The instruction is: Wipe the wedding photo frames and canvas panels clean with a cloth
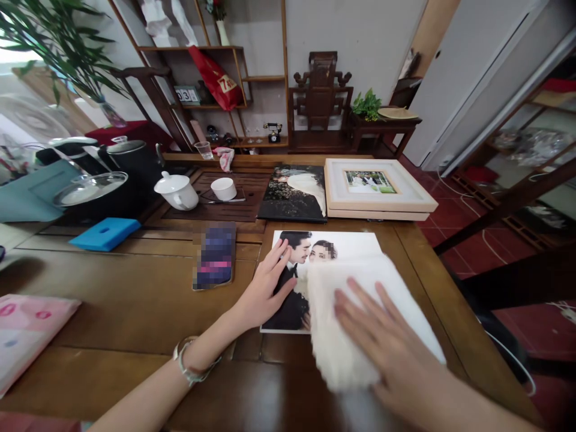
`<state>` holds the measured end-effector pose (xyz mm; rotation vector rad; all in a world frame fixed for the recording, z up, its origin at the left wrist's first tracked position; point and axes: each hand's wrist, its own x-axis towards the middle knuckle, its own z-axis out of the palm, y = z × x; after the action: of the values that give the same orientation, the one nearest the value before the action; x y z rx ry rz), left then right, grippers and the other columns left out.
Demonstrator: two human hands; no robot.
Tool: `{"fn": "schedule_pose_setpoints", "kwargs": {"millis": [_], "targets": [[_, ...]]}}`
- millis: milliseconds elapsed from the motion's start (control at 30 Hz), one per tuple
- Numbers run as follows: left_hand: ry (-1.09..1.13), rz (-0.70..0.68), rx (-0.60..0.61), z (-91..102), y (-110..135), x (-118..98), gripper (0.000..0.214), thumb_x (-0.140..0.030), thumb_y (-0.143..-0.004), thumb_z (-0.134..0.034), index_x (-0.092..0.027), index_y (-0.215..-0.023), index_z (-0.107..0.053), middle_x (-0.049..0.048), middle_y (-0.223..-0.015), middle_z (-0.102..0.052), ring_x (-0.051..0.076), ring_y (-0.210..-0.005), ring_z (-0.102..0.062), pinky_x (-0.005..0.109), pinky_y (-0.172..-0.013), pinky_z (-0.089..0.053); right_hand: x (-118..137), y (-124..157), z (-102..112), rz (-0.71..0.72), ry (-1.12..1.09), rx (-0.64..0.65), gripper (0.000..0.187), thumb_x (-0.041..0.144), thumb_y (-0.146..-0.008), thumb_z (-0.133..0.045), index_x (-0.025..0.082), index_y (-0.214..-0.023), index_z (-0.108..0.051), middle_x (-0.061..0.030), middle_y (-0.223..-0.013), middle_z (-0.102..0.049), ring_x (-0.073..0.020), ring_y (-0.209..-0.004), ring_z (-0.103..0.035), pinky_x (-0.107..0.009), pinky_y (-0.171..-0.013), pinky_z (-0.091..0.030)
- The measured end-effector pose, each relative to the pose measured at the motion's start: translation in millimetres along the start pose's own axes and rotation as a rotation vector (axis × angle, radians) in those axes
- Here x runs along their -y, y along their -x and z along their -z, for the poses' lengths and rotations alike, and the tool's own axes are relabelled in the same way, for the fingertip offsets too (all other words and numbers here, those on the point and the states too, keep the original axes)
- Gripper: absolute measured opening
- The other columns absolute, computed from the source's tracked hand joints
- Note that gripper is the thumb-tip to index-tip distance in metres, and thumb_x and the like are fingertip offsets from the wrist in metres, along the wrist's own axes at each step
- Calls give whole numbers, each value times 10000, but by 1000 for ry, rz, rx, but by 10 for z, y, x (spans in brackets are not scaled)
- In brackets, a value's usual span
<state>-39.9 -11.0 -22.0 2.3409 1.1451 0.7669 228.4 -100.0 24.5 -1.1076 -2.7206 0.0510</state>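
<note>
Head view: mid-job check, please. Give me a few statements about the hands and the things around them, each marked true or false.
1. The right hand lies on a white fluffy cloth spread over the large glossy wedding photo print. True.
2. The left hand rests flat on the print's left side, fingers extended. True.
3. The white ceramic lidded teapot stands on the print. False: that teapot stands on the dark wooden tea tray, apart from the print.
4. The pale wooden framed picture lies under the cloth. False: that picture lies uncovered beyond the print.
</note>
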Motion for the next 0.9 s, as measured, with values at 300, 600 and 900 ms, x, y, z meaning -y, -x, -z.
{"fn": "schedule_pose_setpoints", "kwargs": {"millis": [300,600,900], "targets": [[-21,-8,13,6,-20,0,619,-297,-976,-444,-276,-1526,-160,124,-1612,-158,275,-1495,-108,542,-1186,-185,-597,-345,43,-194,-115,13,797,86,-607,-472,135,-1402,-467,-106,-1478,-437,-300,-1427,-259,-613,-1139,-183],[4,5,20,-8,-29,27,587,-296,-990,-403,-277,-1526,-165,119,-1612,-164,281,-1494,-111,551,-1184,-178,-110,-393,46,-154,-79,168,746,146,-652,-521,48,-1390,-475,-163,-1523,-336,-381,-1445,-128,-662,-1132,-99],[10,-22,5,-3,-25,22,585,-259,-992,-400,-293,-1526,-164,110,-1611,-172,269,-1495,-114,538,-1185,-186,-159,-346,175,-290,-132,244,770,135,-640,-499,127,-1410,-466,-100,-1525,-358,-318,-1444,-199,-608,-1143,-173]]}}
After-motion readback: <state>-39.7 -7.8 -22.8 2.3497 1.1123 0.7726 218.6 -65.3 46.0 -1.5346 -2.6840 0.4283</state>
